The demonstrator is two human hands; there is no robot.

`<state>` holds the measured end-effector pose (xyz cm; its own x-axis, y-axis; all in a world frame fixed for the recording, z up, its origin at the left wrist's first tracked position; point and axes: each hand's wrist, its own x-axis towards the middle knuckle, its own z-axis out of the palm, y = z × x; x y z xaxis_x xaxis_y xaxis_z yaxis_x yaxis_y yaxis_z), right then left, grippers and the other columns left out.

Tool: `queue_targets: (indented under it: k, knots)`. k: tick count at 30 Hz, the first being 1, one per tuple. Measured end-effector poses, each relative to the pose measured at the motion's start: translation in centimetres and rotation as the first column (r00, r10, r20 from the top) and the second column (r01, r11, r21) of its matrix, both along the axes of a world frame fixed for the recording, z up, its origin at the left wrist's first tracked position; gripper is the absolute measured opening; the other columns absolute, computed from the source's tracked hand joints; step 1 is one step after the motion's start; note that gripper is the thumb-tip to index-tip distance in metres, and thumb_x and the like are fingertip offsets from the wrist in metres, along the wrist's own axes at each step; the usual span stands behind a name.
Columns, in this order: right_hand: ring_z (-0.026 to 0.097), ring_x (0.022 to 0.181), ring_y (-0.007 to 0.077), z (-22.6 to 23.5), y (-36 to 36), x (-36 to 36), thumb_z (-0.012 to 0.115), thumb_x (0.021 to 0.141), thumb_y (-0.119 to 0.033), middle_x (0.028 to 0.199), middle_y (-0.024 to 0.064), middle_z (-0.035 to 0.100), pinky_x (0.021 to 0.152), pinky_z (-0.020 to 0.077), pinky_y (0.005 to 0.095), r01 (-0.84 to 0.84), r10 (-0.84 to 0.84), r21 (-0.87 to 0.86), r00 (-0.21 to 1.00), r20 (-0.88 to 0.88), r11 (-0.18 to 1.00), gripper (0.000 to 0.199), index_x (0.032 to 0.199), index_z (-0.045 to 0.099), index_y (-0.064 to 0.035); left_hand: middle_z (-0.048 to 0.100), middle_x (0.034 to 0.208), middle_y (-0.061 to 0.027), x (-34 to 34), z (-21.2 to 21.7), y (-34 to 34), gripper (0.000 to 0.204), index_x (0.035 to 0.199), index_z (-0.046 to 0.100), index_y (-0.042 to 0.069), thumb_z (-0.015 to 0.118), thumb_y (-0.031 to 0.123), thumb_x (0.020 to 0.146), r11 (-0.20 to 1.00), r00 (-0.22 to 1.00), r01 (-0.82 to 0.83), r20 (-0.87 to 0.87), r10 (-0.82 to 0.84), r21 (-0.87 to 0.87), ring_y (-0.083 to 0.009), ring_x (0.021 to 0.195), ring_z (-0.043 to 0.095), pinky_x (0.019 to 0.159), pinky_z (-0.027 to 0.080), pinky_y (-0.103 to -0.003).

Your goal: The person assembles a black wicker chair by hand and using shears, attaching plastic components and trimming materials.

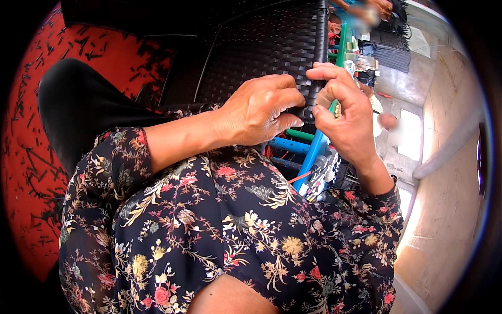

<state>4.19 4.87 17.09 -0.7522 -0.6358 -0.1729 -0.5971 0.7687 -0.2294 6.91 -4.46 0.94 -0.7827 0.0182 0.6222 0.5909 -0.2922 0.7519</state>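
My flowery sleeve (pixel 219 225) is closest. My left hand (pixel 259 110) and right hand (pixel 348 115) both pinch the edge of the black woven panel (pixel 261 47).

The left hand (pixel 260 110) hides the woven panel's (pixel 261 47) lower edge.

No packages, labels, signs or screens can be made out anywhere in the head view

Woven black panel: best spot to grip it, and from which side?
Probably the woven black panel's right-hand vertical edge, from the right. That rounded border is exposed, and both hands, left hand and right hand, already pinch there; the flat weave offers no purchase.
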Motion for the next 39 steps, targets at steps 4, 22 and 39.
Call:
queue_targets:
  k: [4, 22, 39]
  knots:
    - [0.055, 0.096, 0.0279, 0.6, -0.2, -0.9, 0.056, 0.059, 0.000, 0.096, 0.0167, 0.059, 0.082, 0.0421, 0.0336, 0.022, -0.021, 0.045, 0.999, -0.037, 0.999, 0.008, 0.059, 0.048, 0.0012, 0.054, 0.081, -0.0117, -0.6, 0.4, 1.0, 0.027, 0.088, 0.058, -0.001, 0.071, 0.007, 0.065, 0.996, 0.998, -0.056, -0.021, 0.058, 0.071, -0.0270, 0.073, 0.056, 0.062, 0.046, -0.033]
    - [0.055, 0.093, 0.0282, 5.8, -0.6, -4.3, 0.058, 0.060, -0.003, 0.097, 0.0144, 0.058, 0.082, 0.0426, 0.0336, 0.061, -0.082, 0.405, 0.996, 0.035, 0.912, 0.008, 0.062, 0.052, 0.0025, 0.052, 0.075, -0.0107, -2.9, 3.6, 4.9, 0.026, 0.086, 0.061, -0.002, 0.072, 0.011, 0.067, 0.958, 0.988, -0.157, 0.026, 0.155, 0.241, -0.0223, 0.067, 0.053, 0.057, 0.043, -0.031]
    - [0.054, 0.102, 0.0273, 6.6, -0.3, -4.3, 0.061, 0.065, -0.001, 0.101, 0.0124, 0.058, 0.086, 0.0415, 0.0353, -0.139, 0.101, 0.440, 0.989, 0.108, 0.887, 0.010, 0.069, 0.052, -0.0012, 0.052, 0.075, -0.0099, -2.2, 3.7, 5.1, 0.025, 0.085, 0.060, -0.001, 0.072, 0.008, 0.065, 0.941, 0.985, -0.174, 0.034, 0.171, 0.291, -0.0226, 0.069, 0.053, 0.059, 0.043, -0.031]
